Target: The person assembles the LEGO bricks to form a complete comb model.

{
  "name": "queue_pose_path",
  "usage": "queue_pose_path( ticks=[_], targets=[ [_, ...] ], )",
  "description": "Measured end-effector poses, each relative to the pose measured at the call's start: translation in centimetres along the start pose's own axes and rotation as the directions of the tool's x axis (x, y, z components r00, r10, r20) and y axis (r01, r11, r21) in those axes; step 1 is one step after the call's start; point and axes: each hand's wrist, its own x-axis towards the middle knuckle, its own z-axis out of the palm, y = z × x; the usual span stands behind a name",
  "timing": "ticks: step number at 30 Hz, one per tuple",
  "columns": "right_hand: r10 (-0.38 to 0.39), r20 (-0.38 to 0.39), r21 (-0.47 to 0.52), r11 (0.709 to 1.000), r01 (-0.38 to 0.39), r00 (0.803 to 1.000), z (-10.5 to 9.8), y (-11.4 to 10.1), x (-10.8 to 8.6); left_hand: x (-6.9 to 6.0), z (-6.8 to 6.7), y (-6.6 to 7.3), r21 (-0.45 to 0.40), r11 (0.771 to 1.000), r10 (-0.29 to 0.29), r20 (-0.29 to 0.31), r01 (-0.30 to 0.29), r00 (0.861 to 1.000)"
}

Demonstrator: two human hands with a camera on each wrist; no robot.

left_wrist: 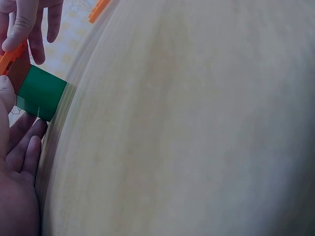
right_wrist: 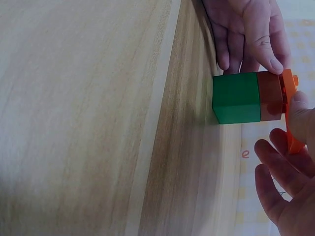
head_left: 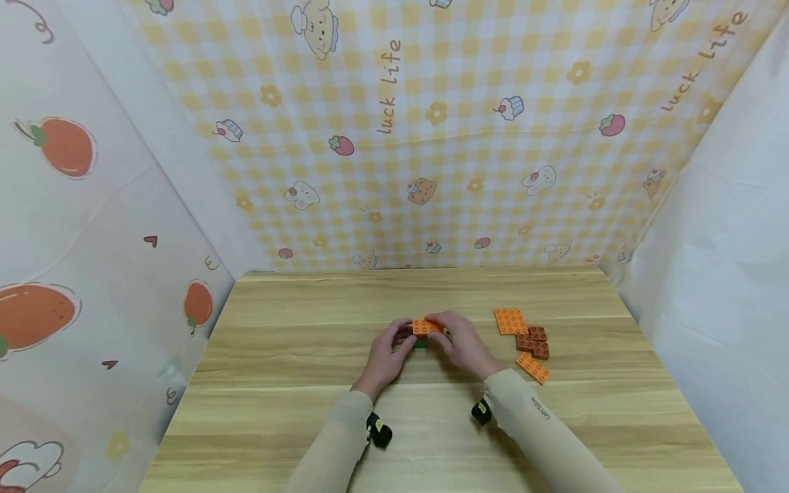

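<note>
1. Backdrop [head_left: 394, 157] reads "luck life"
2. Wooden table [head_left: 277, 411] carries the stack [right_wrist: 248, 101]
3. Right sleeve [head_left: 555, 431] bears illegibly small print [head_left: 540, 408]
4. Left hand [head_left: 385, 352] grips brown brick [right_wrist: 269, 89]; right hand [head_left: 461, 342] pinches orange plate [right_wrist: 289, 91] atop it
5. Green block [right_wrist: 236, 98], bottommost, is mostly hidden from above

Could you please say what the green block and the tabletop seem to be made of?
The green block looks like hard plastic, smooth and slightly shiny, judging by its even colour and crisp edges. The tabletop shows smooth, pale wood grain, but could be real wood or printed laminate.
</note>
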Motion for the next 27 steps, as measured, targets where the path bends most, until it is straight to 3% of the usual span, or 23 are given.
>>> queue_pose_path(
  ticks=[6, 14, 27],
  targets=[
    [-0.003, -0.006, 0.001, 1.000, 0.003, 1.000, 0.03, -0.02, 0.04, 0.03, 0.01, 0.02, -0.013, 1.000, 0.023, -0.010, -0.023, 1.000],
    [0.006, -0.001, 0.007, 1.000, -0.006, 1.000, 0.01, -0.13, 0.01, -0.03, 0.09, -0.18, -0.063, 0.998, 0.009, -0.014, -0.010, 1.000],
    [0.000, -0.007, 0.003, 1.000, 0.000, 1.000, 0.13, -0.18, -0.01, -0.06, 0.10, 0.08, -0.013, 1.000, 0.025, 0.008, -0.025, 1.000]
  ],
)
